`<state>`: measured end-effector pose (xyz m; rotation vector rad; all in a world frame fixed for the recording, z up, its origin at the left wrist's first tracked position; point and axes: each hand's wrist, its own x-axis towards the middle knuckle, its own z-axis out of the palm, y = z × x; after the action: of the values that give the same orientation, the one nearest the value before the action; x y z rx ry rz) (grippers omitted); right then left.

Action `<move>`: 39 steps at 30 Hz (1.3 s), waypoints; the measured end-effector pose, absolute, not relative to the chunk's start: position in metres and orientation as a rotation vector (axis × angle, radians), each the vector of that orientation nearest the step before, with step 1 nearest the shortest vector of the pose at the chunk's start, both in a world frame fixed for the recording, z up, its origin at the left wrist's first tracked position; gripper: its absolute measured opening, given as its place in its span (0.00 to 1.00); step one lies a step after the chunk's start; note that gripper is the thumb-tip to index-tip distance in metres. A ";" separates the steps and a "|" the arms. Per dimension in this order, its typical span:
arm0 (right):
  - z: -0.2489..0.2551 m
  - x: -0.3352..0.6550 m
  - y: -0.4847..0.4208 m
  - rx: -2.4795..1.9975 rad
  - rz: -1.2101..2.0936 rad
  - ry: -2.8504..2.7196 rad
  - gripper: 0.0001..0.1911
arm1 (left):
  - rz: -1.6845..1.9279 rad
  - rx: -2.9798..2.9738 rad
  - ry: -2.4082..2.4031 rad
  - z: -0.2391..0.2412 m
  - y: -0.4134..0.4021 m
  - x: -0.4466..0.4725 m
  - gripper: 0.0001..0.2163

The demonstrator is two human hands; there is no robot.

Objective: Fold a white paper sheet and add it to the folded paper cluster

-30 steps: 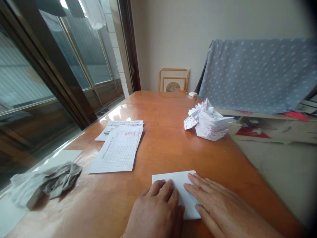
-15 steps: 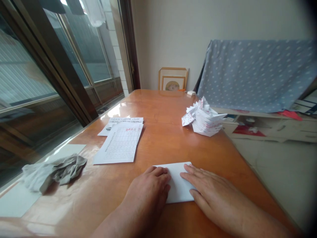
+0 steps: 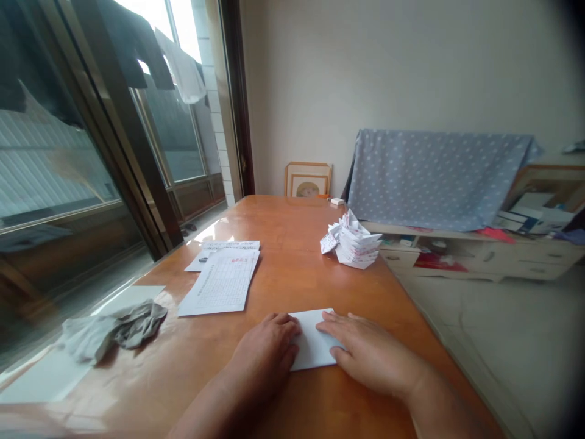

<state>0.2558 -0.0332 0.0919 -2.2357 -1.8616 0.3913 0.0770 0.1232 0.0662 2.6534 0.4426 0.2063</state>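
Note:
A white sheet of paper, apparently folded, lies flat on the brown table in front of me. My left hand is at its left edge, fingers bent and close together, with the thumb tucked near them; it holds that edge down. On the paper's right part rests my right hand, its fingers stretched out flat and the thumb apart from them. The hands cover both side edges of the paper. Farther off to the right stands a stack of folded papers with red and dark print.
Printed sheets lie left of centre on the table. A grey cloth rests at the left edge, and a small white box at the far end. Beyond stands a low cabinet beside a dotted blue cloth.
The view has tilted up and turned slightly right, so the table's far things appear lower and leftward. Both hands stay on the paper, in nearly the same pose.

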 end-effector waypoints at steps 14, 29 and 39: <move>0.085 0.251 -0.031 -2.203 0.328 -1.843 0.26 | 0.377 2.705 0.411 0.054 0.112 0.067 0.16; 0.065 0.246 -0.048 -2.217 0.261 -1.772 0.25 | 0.318 2.795 0.442 0.055 0.107 0.068 0.12; 0.072 0.183 -0.066 -2.158 0.154 -1.905 0.28 | 0.390 2.822 0.417 0.044 0.110 0.069 0.13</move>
<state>0.1830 -0.0663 0.0718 -2.1578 -1.9053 0.1539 0.0692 0.1101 0.0445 2.8223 0.4175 0.3901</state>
